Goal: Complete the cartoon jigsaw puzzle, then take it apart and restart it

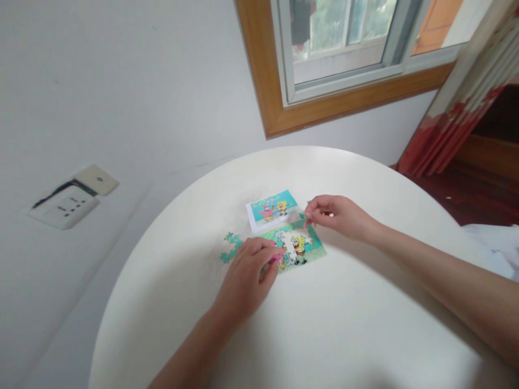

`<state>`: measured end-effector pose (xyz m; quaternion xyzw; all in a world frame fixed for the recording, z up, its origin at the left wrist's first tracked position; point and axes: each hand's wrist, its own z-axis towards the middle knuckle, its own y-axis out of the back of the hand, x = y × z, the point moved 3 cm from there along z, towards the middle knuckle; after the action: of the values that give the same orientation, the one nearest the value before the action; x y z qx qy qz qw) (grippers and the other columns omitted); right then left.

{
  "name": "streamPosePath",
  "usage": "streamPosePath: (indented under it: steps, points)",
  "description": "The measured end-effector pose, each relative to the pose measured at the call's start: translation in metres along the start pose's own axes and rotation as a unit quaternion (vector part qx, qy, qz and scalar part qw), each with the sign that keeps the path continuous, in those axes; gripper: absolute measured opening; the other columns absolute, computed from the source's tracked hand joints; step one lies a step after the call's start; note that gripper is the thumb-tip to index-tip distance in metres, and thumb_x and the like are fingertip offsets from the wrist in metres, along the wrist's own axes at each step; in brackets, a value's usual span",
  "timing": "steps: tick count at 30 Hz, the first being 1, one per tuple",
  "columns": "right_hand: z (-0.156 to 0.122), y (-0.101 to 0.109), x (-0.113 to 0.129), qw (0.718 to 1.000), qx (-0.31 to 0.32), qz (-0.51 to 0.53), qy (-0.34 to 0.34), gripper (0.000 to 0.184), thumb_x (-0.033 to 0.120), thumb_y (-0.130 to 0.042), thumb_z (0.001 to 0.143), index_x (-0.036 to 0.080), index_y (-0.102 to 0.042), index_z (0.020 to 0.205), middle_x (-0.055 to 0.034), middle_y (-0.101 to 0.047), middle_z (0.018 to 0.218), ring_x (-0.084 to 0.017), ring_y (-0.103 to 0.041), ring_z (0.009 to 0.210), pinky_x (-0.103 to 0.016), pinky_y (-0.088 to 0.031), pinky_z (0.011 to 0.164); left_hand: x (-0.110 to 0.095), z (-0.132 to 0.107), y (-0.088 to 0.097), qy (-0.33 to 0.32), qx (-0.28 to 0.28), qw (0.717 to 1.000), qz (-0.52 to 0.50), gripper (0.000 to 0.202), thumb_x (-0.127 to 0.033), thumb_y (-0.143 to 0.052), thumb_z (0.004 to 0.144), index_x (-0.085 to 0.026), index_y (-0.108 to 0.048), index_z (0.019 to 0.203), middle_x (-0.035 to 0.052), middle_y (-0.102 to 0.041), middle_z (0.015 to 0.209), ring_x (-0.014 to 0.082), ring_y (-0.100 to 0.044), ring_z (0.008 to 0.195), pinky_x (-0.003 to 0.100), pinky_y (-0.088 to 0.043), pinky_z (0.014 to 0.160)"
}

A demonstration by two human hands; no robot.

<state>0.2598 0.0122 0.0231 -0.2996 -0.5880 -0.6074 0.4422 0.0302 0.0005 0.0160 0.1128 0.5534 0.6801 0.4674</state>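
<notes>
A jigsaw puzzle point(312, 252) with cartoon figures on a teal and green ground lies on the table, with a white gap in its middle. My left hand point(252, 270) rests over its left part, fingers stretched out and thumb apart, hiding that side. At the puzzle's upper right, my right hand point(330, 216) is closed in a pinch on a small teal puzzle piece point(302, 215). Just behind the puzzle is a picture card point(273, 208) with similar figures. Loose teal puzzle pieces point(230, 246) lie left of my left hand.
The round white table point(324, 324) stands close to a white wall point(121, 81) with a socket point(67, 205). A wood-framed window point(275, 108) is behind it, and a red and white curtain point(441, 129) hangs at right. Something white point(494, 248) shows beyond the table's right edge.
</notes>
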Motion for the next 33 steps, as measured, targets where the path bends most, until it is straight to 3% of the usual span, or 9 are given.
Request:
streamPosePath:
  steps: [7, 15, 28, 33]
  points:
    - [0.005, 0.007, -0.014, 0.997, 0.014, -0.07, -0.009, 0.027, 0.037, -0.055, 0.081, 0.017, -0.07, 0.089, -0.0016, -0.069, 0.075, -0.013, -0.057, 0.066, -0.026, -0.042, 0.065, -0.002, -0.003, -0.006, -0.017, 0.018, 1.0, -0.011, 0.02, -0.014, -0.052, 0.088, -0.019, -0.064, 0.103, 0.007, -0.06, 0.103, 0.0187, -0.055, 0.1, 0.037, -0.044, 0.093]
    - [0.008, 0.003, -0.024, 0.999, 0.044, -0.014, -0.015, 0.031, 0.043, -0.056, 0.082, 0.017, -0.072, 0.086, -0.0041, -0.07, 0.082, -0.016, -0.059, 0.075, -0.029, -0.044, 0.072, -0.005, -0.003, -0.008, -0.027, 0.025, 0.999, -0.019, 0.02, -0.014, -0.053, 0.086, -0.019, -0.064, 0.103, 0.0068, -0.06, 0.102, 0.0196, -0.054, 0.099, 0.037, -0.044, 0.093]
    - [0.008, 0.003, -0.025, 0.996, 0.048, 0.047, -0.052, 0.029, 0.041, -0.063, 0.075, 0.016, -0.071, 0.086, -0.0015, -0.067, 0.075, -0.014, -0.059, 0.071, -0.027, -0.043, 0.068, -0.004, -0.003, -0.009, -0.03, 0.027, 0.999, -0.013, 0.021, -0.014, -0.053, 0.087, -0.019, -0.062, 0.105, 0.007, -0.059, 0.104, 0.0196, -0.054, 0.101, 0.037, -0.044, 0.093]
    - [0.006, 0.003, -0.023, 0.998, 0.033, 0.027, -0.046, 0.026, 0.039, -0.062, 0.076, 0.017, -0.072, 0.087, -0.0011, -0.067, 0.074, -0.014, -0.058, 0.071, -0.027, -0.043, 0.068, 0.007, 0.0, 0.005, -0.005, 0.017, 1.0, 0.022, 0.02, -0.018, -0.049, 0.089, -0.02, -0.063, 0.104, 0.0071, -0.06, 0.103, 0.0205, -0.054, 0.099, 0.038, -0.044, 0.092]
